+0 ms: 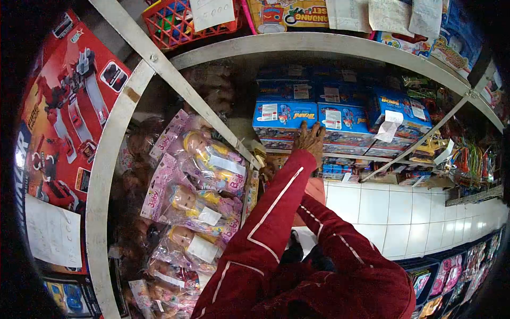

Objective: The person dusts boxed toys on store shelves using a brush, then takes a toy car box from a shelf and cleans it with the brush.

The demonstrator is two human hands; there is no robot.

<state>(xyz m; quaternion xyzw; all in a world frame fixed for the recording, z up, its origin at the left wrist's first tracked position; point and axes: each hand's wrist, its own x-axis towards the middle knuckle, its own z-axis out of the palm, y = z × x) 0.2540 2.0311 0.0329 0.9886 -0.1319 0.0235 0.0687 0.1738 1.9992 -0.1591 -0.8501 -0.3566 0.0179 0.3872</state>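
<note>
My left hand point(309, 140) reaches up to a row of blue toy train boxes on the shelf. Its fingers are stretched out and rest on the front edge of one blue box point(284, 114), beside a second blue box point(342, 118). Nothing is gripped in it. My right arm crosses beneath the left one. Only a little of my right hand point(270, 167) shows left of the left sleeve, close to the shelf's edge; its fingers are mostly hidden. A third blue box point(401, 109) sits slightly askew to the right, with a white paper point(390, 126) on it.
Bagged baby dolls point(186, 198) fill the shelf at left. Pale metal shelf bars point(180, 87) cross in front of the goods. A large red toy box point(69, 117) stands far left, and a red basket point(170, 24) is above. White floor tiles point(393, 210) show at right.
</note>
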